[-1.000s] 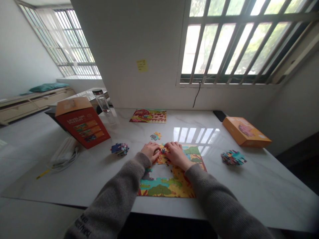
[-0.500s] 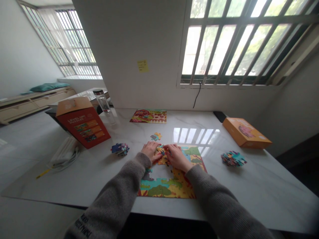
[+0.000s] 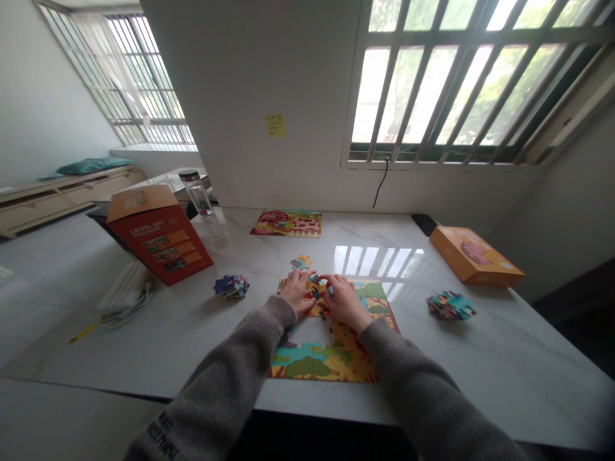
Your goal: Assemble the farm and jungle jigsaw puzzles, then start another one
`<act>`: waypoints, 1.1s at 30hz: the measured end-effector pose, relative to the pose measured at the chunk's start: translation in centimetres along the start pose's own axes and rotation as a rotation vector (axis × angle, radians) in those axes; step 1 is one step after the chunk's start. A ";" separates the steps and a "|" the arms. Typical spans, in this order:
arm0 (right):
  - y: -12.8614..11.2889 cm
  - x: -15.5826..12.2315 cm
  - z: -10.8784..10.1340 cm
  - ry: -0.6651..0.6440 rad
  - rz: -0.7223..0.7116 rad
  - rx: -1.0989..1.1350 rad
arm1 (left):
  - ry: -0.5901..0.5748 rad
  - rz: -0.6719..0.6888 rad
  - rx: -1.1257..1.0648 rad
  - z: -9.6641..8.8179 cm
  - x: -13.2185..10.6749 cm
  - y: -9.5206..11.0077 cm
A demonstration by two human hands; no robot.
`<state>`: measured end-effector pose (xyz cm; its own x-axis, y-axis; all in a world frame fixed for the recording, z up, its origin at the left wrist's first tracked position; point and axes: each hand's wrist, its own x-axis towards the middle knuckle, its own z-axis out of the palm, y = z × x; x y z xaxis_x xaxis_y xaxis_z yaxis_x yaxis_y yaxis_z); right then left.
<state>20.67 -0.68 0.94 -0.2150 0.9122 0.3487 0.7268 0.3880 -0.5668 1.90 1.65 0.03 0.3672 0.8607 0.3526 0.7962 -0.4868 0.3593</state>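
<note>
A colourful jigsaw puzzle (image 3: 312,366) with a jungle picture lies flat on the table before me, with a bare gap in its middle. My left hand (image 3: 296,293) and my right hand (image 3: 344,302) meet over its upper part. Between their bent fingers and thumbs is a yellow-orange puzzle piece (image 3: 317,291) with dark patches, partly covered by the fingers. Whether it is joined to its neighbours I cannot tell. Just beyond the left fingers lies a small loose clump of puzzle (image 3: 302,261), yellow and turquoise.
Piles of purple-blue pieces (image 3: 231,287) and teal pieces (image 3: 450,305) flank the puzzle. A red puzzle box (image 3: 166,240), a white power strip (image 3: 122,294) and a glass bottle (image 3: 196,195) stand left. An orange box (image 3: 473,253) lies right; a picture sheet (image 3: 287,223) lies behind.
My left hand has shifted slightly right and up, closer to my right hand. The right hand has barely moved, its fingers still around the piece.
</note>
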 end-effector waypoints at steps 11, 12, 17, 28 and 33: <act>-1.3 0.3 -1.2 0.093 -0.038 0.594 | 0.106 0.034 -0.338 -2.4 0.5 0.3; -1.3 0.3 -1.4 0.101 -0.025 0.602 | 0.067 0.004 -0.416 -2.6 0.5 0.4; -0.9 0.4 -1.7 0.067 0.023 0.682 | -0.015 -0.167 -0.804 -2.4 0.6 0.6; 0.4 0.4 -1.0 0.119 0.087 0.722 | 0.036 0.324 -0.411 -1.5 0.1 -0.8; 0.6 0.2 -0.6 0.084 0.088 0.723 | 0.020 0.365 -0.289 -1.8 0.3 -1.2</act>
<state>21.46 -0.38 1.16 -0.1034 0.9422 0.3186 0.1207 0.3299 -0.9363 0.25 2.24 1.26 0.5870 0.6239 0.5159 0.4487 -0.7811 0.4341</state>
